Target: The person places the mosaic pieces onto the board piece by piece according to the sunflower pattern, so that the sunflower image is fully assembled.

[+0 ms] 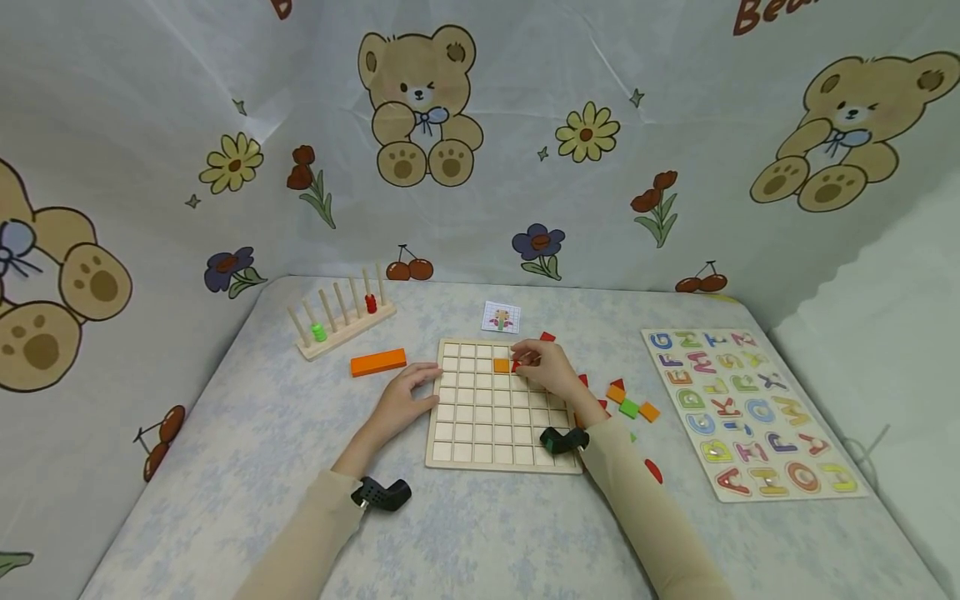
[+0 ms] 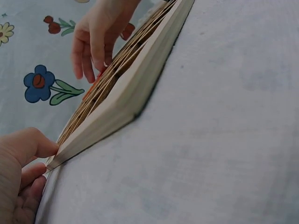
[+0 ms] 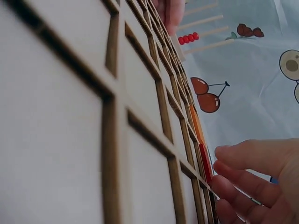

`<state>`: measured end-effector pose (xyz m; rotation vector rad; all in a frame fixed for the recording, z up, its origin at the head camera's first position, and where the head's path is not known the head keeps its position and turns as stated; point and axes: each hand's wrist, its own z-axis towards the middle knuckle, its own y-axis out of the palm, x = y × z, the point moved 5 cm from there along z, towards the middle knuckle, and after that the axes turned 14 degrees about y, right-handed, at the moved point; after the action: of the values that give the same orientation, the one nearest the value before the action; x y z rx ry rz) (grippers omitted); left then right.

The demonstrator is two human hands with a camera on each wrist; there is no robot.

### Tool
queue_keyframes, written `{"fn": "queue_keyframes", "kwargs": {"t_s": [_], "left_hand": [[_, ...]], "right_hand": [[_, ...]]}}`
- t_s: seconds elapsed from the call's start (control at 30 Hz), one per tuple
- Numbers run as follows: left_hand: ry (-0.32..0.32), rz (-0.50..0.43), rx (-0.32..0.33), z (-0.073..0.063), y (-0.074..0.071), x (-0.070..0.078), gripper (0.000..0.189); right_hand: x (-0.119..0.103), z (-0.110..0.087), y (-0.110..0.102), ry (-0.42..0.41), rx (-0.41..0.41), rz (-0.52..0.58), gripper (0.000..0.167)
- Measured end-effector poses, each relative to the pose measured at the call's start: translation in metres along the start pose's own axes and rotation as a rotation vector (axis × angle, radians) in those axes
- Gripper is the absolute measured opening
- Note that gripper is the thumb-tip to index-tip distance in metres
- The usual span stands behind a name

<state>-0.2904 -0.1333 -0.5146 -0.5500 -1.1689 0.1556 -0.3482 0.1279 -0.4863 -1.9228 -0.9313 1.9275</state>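
A pale blue-mottled table (image 1: 480, 537) bears everything. On its right, an alphabet board (image 1: 780, 460) has coloured letters set in rows. In the centre lies a wooden grid board (image 1: 502, 468); most of its visible cells are bare, while one in the second row from the far edge contains an orange square tile (image 1: 501, 365), a red tile (image 3: 205, 161) just beside it. Behind to the left, a peg rack (image 1: 348, 332) carries green beads (image 1: 319, 332) and red beads (image 1: 371, 304).

The left hand (image 1: 401, 400) rests relaxed against the grid board's left edge. The right hand (image 1: 549, 369) reaches down, fingers bent at the red tile; whether it pinches or merely touches cannot be told.

An orange block (image 1: 378, 362), a small pattern card (image 1: 501, 317) and loose tiles (image 1: 628, 408) lie around the grid board.
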Motion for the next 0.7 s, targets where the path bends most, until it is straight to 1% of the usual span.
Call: {"fn": "queue_keyframes", "kwargs": {"t_s": [0.13, 0.2, 0.3, 0.43, 0.53, 0.6, 0.7], "left_hand": [[0.004, 0.003, -0.007, 0.000, 0.000, 0.000, 0.044], [0.007, 0.009, -0.011, 0.000, 0.000, 0.000, 0.044], [0.010, 0.019, -0.014, 0.000, -0.001, 0.001, 0.044], [0.014, 0.025, -0.013, -0.001, -0.002, 0.002, 0.044], [0.014, 0.024, -0.016, -0.002, -0.002, 0.001, 0.044], [0.018, 0.022, -0.018, -0.002, -0.001, 0.001, 0.044], [0.022, 0.013, -0.019, -0.002, 0.000, 0.001, 0.043]], "right_hand": [[0.001, -0.009, -0.012, 0.014, 0.027, 0.009, 0.032], [0.003, -0.015, -0.022, 0.011, 0.048, 0.007, 0.032], [0.012, -0.027, -0.041, 0.035, 0.078, 0.001, 0.033], [0.034, -0.043, -0.067, 0.087, 0.125, -0.024, 0.033], [0.055, -0.054, -0.085, 0.130, 0.150, -0.050, 0.034], [0.070, -0.061, -0.096, 0.164, 0.149, -0.061, 0.034], [0.088, -0.071, -0.108, 0.211, 0.124, -0.070, 0.035]]}}
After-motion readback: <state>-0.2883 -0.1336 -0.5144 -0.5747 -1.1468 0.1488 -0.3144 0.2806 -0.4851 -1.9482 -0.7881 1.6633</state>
